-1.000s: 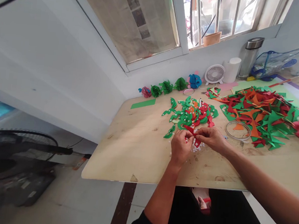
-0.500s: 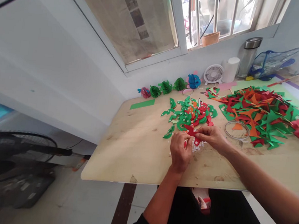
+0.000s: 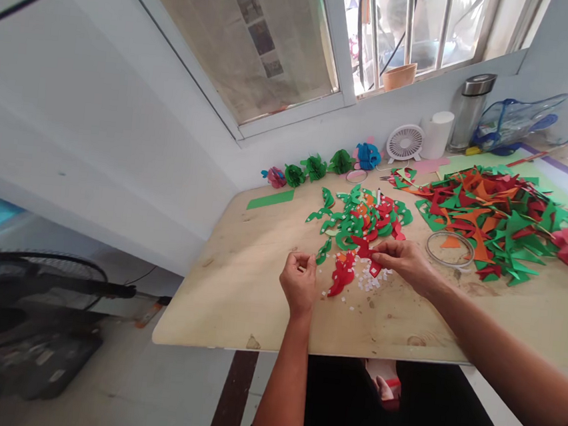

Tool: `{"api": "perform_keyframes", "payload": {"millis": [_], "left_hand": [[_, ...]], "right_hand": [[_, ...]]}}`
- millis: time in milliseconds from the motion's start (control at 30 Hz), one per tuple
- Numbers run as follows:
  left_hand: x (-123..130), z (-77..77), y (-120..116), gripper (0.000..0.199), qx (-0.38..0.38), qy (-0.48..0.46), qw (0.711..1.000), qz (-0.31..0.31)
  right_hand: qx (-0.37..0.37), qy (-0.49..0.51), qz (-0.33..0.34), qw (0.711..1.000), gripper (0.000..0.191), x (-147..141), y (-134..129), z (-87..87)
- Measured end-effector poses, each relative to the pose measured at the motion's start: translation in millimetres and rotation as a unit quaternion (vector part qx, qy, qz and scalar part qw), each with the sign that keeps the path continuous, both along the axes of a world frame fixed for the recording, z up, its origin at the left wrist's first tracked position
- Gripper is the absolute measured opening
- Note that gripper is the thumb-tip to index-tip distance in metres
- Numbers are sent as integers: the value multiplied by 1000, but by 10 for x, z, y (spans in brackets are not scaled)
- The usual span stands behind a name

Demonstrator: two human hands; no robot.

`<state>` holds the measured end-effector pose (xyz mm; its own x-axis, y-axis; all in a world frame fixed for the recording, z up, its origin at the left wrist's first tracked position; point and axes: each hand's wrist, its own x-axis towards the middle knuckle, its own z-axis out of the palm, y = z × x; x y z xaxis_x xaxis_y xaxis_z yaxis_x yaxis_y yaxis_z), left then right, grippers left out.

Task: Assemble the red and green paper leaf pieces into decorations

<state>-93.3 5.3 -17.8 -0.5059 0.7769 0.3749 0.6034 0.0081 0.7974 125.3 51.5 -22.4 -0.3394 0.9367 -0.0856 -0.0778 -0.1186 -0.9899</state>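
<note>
In the head view my right hand [image 3: 404, 261] pinches a red paper cutout [image 3: 363, 249] that carries small white squares. My left hand [image 3: 299, 283] is closed above the table to the left, thumb against curled fingers; whatever it may hold is too small to make out. Between the two hands lies a stack of red cutouts [image 3: 342, 276]. Scattered white paper bits [image 3: 371, 279] lie just below the held piece. Beyond my hands spreads a pile of green, red and orange cutouts [image 3: 356, 217] dotted with white squares.
A heap of coloured paper scraps [image 3: 504, 221] covers the right side, with a roll of tape [image 3: 450, 249] beside it. Along the wall stand paper ornaments [image 3: 314, 166], a small white fan [image 3: 405, 144] and a bottle [image 3: 471, 114]. A green strip [image 3: 270, 199] lies at the left.
My left hand has moved left, away from the red cutout, uncovering the red stack and more white bits. My right hand stays in nearly the same place, still pinching the cutout.
</note>
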Motion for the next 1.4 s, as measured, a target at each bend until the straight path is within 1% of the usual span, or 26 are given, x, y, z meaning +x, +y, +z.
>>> {"api": "perform_keyframes", "payload": {"millis": [67,100,167,233,267,300,333,400,467,500,533,600,667,767,867,967,1100,1167,1233,1333,1400], "left_hand": [[-54,-29,-21,15,-30,51,998,13],[-74,-43,-31,15,-45,74,996,6],[-95,-63,-48,8,-70,105,992,-31],[-84,-65,-66,21,-81,111,988,-70],[-65,-58,-77,26,-81,104,988,-79],[-38,-47,-88,27,-78,92,989,-81],[-3,-32,-98,23,-73,73,992,-79],[91,4,-111,13,-66,14,995,-76],[211,41,-106,18,-76,-78,989,-101],[278,58,-96,23,-86,-134,979,-124],[347,75,-81,25,-95,-196,964,-154],[480,111,-45,32,-108,-313,924,-193],[591,149,-11,40,-131,-381,889,-217],[692,201,20,36,-149,-459,848,-219],[732,224,33,29,-137,-506,828,-200],[759,223,40,25,-120,-507,834,-181],[814,216,43,22,-92,-469,865,-154],[841,210,39,21,-80,-444,880,-150],[863,202,33,20,-75,-429,888,-151],[882,198,21,20,-79,-432,886,-149],[886,204,16,20,-85,-454,874,-149]], "right_hand": [[5,-5,-2,1000,29,2,-9,14],[9,-9,-3,1000,29,3,-13,20],[15,-17,-7,1000,29,3,-16,29],[16,-18,-11,1000,30,4,-16,34],[16,-16,-12,1000,30,4,-15,36],[17,-16,-12,1000,31,4,-16,39],[17,-16,-10,1000,31,5,-17,44],[20,-17,-5,1000,31,5,-27,61],[23,-15,0,1000,32,4,-43,89],[23,-14,4,1000,32,3,-51,105],[23,-13,8,1000,32,2,-60,121],[22,-6,17,1000,32,1,-72,146],[25,4,27,999,32,2,-78,157],[29,13,42,999,33,6,-75,148],[32,10,46,998,31,8,-71,138],[40,-1,43,998,29,6,-76,148],[40,-7,38,998,29,-4,-84,171],[43,-7,34,998,30,-11,-85,174],[45,-10,34,998,29,-18,-84,170],[54,-14,29,998,28,-23,-83,161],[63,-16,24,998,28,-22,-82,159]]}}
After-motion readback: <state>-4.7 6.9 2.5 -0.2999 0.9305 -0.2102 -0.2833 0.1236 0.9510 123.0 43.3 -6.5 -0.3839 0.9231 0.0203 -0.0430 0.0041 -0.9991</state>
